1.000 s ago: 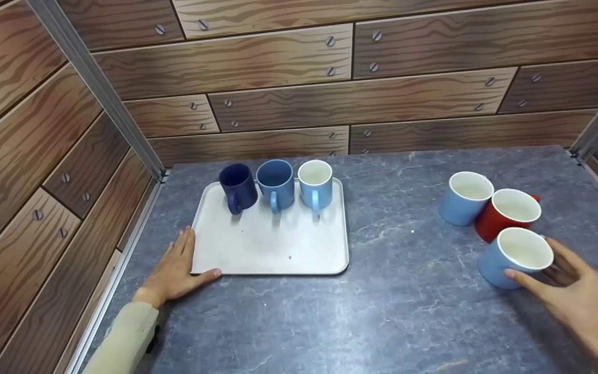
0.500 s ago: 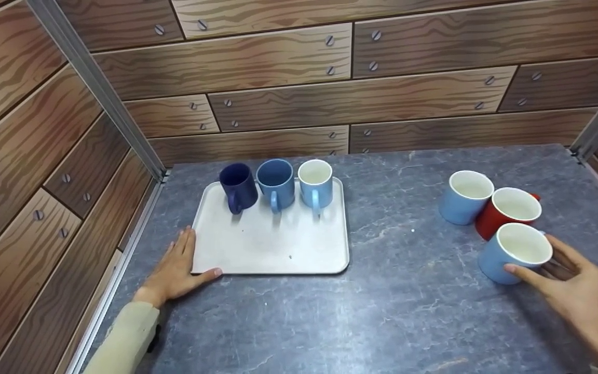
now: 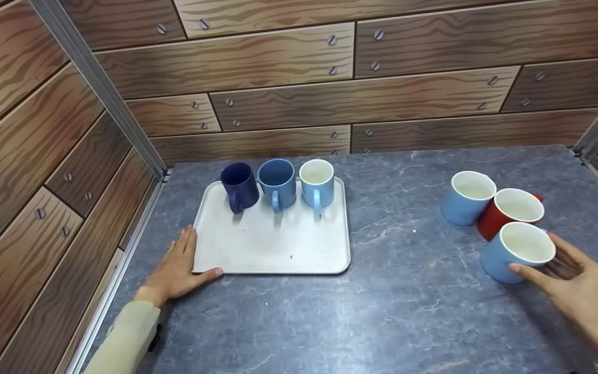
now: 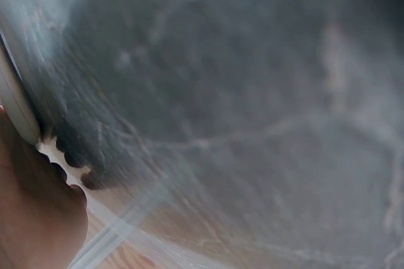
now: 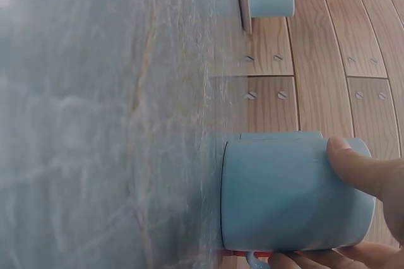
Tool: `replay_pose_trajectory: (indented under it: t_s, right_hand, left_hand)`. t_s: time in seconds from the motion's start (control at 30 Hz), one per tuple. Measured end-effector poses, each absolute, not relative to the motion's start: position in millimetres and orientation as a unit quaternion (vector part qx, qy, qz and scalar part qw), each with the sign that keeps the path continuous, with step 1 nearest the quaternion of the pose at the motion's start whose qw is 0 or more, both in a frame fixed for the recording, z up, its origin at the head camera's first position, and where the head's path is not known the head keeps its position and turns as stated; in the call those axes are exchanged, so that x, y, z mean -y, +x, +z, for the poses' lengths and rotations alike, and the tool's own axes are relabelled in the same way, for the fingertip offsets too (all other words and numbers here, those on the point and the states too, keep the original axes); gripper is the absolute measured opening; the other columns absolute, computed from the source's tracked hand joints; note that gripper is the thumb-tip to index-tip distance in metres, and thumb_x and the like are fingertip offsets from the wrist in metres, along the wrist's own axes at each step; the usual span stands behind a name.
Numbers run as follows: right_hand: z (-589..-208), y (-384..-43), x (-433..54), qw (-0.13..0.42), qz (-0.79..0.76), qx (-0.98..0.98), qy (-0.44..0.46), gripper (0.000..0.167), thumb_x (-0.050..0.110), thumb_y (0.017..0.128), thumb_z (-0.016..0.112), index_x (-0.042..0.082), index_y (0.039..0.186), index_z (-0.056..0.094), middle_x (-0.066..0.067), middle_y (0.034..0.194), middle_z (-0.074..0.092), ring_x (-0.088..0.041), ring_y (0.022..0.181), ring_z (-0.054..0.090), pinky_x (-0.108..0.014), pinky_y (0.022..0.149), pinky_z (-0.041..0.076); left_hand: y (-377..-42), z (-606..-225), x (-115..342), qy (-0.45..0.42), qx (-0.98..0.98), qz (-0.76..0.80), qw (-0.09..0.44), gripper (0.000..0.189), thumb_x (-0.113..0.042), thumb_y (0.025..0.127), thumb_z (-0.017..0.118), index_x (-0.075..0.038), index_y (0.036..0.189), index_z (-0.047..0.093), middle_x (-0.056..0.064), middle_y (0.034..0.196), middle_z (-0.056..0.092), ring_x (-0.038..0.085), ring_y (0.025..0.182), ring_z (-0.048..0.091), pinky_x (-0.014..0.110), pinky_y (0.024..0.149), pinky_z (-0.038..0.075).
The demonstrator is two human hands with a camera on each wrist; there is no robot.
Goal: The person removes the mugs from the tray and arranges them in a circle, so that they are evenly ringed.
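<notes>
At the right, my right hand (image 3: pixel 579 291) holds a light blue mug (image 3: pixel 506 262) upright, thumb on its near side and fingers around the far side by the handle. The right wrist view shows this mug (image 5: pixel 290 196) with its base close to the tabletop. Directly behind it are a red mug (image 3: pixel 492 221) with a white inside and a second light blue mug (image 3: pixel 460 208). My left hand (image 3: pixel 174 272) lies flat at the near left corner of a white tray (image 3: pixel 268 249), fingers along its side and thumb at its front edge.
Along the tray's back stand a dark navy mug (image 3: pixel 244 189), a mid-blue mug (image 3: pixel 283 189) and a light blue mug (image 3: pixel 322 189), handles toward me. The grey marbled table (image 3: pixel 382 311) meets wood-patterned walls (image 3: pixel 288 62) at the back and left.
The held light blue mug has moved slightly away from me, closer to the red mug, with my right hand. My left hand and the tray stay in place.
</notes>
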State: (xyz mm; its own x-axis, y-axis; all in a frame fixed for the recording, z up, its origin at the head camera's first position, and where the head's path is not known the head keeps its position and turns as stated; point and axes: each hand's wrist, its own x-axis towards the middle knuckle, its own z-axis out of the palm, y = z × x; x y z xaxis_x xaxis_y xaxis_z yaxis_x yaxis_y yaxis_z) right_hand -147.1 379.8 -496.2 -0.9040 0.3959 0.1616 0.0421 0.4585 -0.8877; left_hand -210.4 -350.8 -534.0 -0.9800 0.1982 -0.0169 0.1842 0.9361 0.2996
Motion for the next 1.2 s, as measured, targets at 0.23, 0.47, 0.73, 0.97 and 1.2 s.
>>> replay_pose_trajectory:
  t_s: [0.23,0.47,0.73,0.97,1.2]
  right_hand:
    - [-495.7,-147.2,-381.6,0.178,0.505,0.837,-0.114,0.094,0.002,0.079,0.094,-0.004,0.159,0.046,-0.013,0.153,0.052,0.028,0.095,0.058,-0.003,0.079,0.054]
    - [-494.6,-149.7,-381.6,0.17,0.497,0.844,-0.108,0.095,0.004,0.079,0.095,-0.004,0.159,0.045,-0.021,0.154,0.05,0.028,0.096,0.058,-0.003,0.08,0.054]
    - [-497.1,-146.5,-382.8,0.191,0.504,0.836,-0.108,0.093,0.001,0.076,0.096,-0.002,0.157,0.05,0.016,0.139,0.065,0.026,0.096,0.062,-0.004,0.079,0.055]
    - [-477.7,-146.1,-366.2,0.241,0.39,0.88,-0.124,0.102,0.019,0.063,0.106,0.005,0.152,0.058,-0.019,0.146,0.063,0.029,0.106,0.042,0.005,0.094,0.037]
    - [-451.1,-167.5,-325.5,0.348,0.386,0.854,0.011,0.096,0.01,0.048,0.108,0.006,0.137,0.072,-0.013,0.127,0.073,0.021,0.114,0.05,-0.004,0.094,0.036]
  left_hand:
    - [-209.2,-534.2,351.3,0.099,-0.984,0.149,0.02,0.128,-0.078,0.091,0.064,0.01,0.167,0.009,0.029,0.177,0.007,0.048,0.164,0.009,0.061,0.134,0.013]
    - [-207.6,-533.8,352.6,0.1,-0.984,0.149,0.015,0.128,-0.077,0.091,0.064,0.011,0.166,0.01,0.03,0.176,0.008,0.049,0.164,0.01,0.062,0.134,0.015]
    - [-208.3,-534.2,351.0,0.099,-0.983,0.15,0.019,0.128,-0.078,0.091,0.064,0.01,0.167,0.01,0.03,0.176,0.009,0.048,0.164,0.01,0.061,0.134,0.014]
    - [-209.0,-533.3,350.0,0.099,-0.984,0.149,0.023,0.128,-0.078,0.091,0.063,0.01,0.167,0.009,0.03,0.176,0.008,0.047,0.164,0.009,0.06,0.134,0.014]
    - [-209.2,-532.4,349.5,0.096,-0.983,0.152,0.026,0.128,-0.078,0.091,0.063,0.01,0.167,0.009,0.029,0.176,0.007,0.048,0.164,0.009,0.06,0.134,0.013]
